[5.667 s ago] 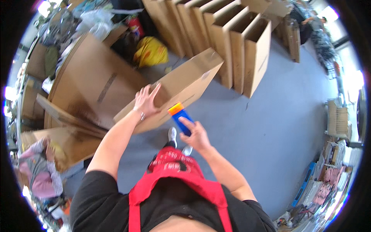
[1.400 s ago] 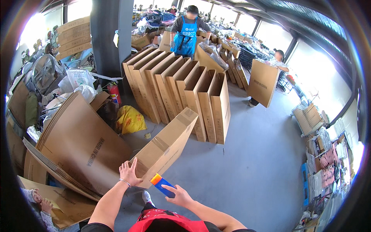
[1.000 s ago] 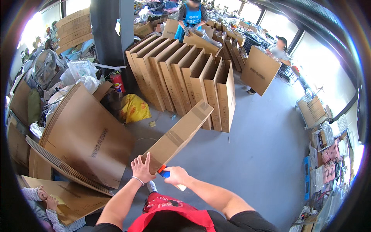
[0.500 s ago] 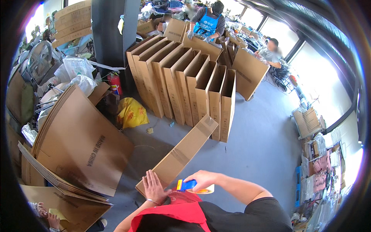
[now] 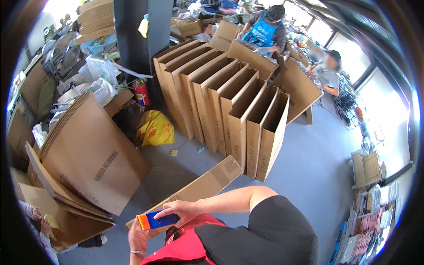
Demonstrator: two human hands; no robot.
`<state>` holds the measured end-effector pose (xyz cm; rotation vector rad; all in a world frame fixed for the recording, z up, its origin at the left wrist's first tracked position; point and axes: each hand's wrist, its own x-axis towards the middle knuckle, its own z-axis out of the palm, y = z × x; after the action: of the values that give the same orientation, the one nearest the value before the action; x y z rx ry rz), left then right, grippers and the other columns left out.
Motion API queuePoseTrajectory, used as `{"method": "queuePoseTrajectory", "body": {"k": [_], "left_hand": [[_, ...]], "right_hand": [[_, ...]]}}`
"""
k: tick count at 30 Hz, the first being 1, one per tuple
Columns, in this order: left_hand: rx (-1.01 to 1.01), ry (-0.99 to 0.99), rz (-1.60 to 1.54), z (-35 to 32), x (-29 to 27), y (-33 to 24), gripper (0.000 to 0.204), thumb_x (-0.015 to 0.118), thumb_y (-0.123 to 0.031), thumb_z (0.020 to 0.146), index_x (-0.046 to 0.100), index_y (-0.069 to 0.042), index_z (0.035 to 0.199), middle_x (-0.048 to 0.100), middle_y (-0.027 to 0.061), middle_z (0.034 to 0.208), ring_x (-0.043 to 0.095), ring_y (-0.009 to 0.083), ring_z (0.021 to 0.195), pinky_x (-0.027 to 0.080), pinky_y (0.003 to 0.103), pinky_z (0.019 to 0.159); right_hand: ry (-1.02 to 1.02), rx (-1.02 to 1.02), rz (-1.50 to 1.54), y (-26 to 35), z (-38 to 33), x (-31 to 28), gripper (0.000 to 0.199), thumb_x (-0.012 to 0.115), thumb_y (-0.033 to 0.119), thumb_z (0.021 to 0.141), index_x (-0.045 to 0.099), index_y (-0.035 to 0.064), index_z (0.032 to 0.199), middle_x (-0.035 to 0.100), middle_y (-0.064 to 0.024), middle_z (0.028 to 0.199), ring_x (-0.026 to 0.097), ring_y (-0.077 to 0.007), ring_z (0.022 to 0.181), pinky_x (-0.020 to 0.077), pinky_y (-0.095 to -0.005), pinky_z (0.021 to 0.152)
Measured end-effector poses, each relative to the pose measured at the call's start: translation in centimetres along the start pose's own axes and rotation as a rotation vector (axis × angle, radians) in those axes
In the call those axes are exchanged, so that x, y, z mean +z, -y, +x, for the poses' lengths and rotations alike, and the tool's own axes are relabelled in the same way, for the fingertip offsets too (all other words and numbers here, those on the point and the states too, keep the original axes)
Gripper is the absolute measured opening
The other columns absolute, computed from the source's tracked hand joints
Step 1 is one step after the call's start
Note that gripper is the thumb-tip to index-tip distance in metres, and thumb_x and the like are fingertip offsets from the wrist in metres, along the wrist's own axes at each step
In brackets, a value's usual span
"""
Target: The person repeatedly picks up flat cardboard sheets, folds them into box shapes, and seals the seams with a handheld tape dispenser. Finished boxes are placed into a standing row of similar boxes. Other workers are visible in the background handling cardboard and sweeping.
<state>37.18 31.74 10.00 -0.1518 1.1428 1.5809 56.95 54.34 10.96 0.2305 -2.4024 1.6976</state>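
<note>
A long narrow cardboard box lies slanted over the grey floor, its near end at my body. My left hand holds that near end from below, a bracelet on the wrist. My right hand reaches across my chest and is shut on a blue and orange hand tool, which sits right at the box's near end, above my left hand. Whether the tool touches the cardboard I cannot tell. My red apron and dark sleeve hide the lower part of the box end.
A row of several upright narrow cardboard boxes stands ahead. Flat cardboard sheets lean in a stack at left. A yellow bag, a red fire extinguisher and a dark pillar lie behind. Two other people work at the back right.
The long box has come down from a raised slant toward the floor. Both my hands have dropped close to my body, and my right hand has carried the tool left to the box's near end.
</note>
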Motion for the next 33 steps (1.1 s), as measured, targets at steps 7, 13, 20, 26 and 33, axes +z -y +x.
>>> {"method": "queuePoseTrajectory", "body": {"k": [7, 13, 20, 26, 33], "left_hand": [[0.065, 0.03, 0.062, -0.1, -2.0, 1.3, 0.032, 0.061, -0.029, 0.107, 0.068, 0.0, 0.118, 0.075, 0.0087, 0.104, 0.075, 0.0205, 0.092, 0.065, 0.037, 0.075], [-0.021, 0.013, -0.339, 1.7, -3.6, 2.9, 0.035, 0.067, -0.034, 0.104, 0.066, -0.007, 0.126, 0.074, 0.0101, 0.116, 0.075, 0.0227, 0.098, 0.064, 0.037, 0.083], [0.215, 0.125, -0.163, 4.7, -7.5, 3.9, 0.027, 0.069, -0.022, 0.103, 0.068, -0.002, 0.121, 0.073, 0.0102, 0.117, 0.072, 0.021, 0.107, 0.062, 0.036, 0.089], [-0.054, 0.211, -0.536, 0.4, -1.3, -0.3, 0.057, 0.048, -0.048, 0.109, 0.066, 0.001, 0.133, 0.07, 0.0164, 0.133, 0.063, 0.0301, 0.126, 0.047, 0.048, 0.111], [0.15, -0.216, -0.244, 0.6, -9.1, 0.9, 0.018, 0.069, -0.013, 0.102, 0.075, 0.003, 0.108, 0.076, 0.01, 0.101, 0.073, 0.0168, 0.09, 0.061, 0.028, 0.081]], "right_hand": [[0.098, -0.001, -0.081, -0.4, 0.4, -0.5, 0.084, 0.08, 0.008, 0.077, 0.053, 0.0269, 0.154, 0.057, -0.0165, 0.102, 0.063, -0.0363, 0.091, 0.0544, -0.0441, 0.084], [0.099, -0.054, -0.122, -0.7, 2.7, -1.1, 0.09, 0.083, 0.01, 0.071, 0.052, 0.0261, 0.154, 0.058, -0.0174, 0.103, 0.063, -0.0376, 0.095, 0.0542, -0.0453, 0.085], [0.245, 0.093, -0.131, -0.3, 4.7, -2.4, 0.09, 0.087, 0.009, 0.068, 0.055, 0.0272, 0.15, 0.062, -0.0188, 0.121, 0.065, -0.0398, 0.112, 0.056, -0.0462, 0.099], [0.208, 0.079, -0.117, -1.1, 5.3, -1.3, 0.081, 0.086, 0.013, 0.068, 0.063, 0.0214, 0.145, 0.066, -0.021, 0.117, 0.065, -0.0412, 0.105, 0.0545, -0.0491, 0.096], [0.335, 0.201, -0.159, 1.4, 9.0, -0.2, 0.076, 0.086, 0.009, 0.072, 0.065, 0.0245, 0.143, 0.067, -0.0179, 0.114, 0.068, -0.0359, 0.102, 0.0586, -0.0425, 0.092]]}}
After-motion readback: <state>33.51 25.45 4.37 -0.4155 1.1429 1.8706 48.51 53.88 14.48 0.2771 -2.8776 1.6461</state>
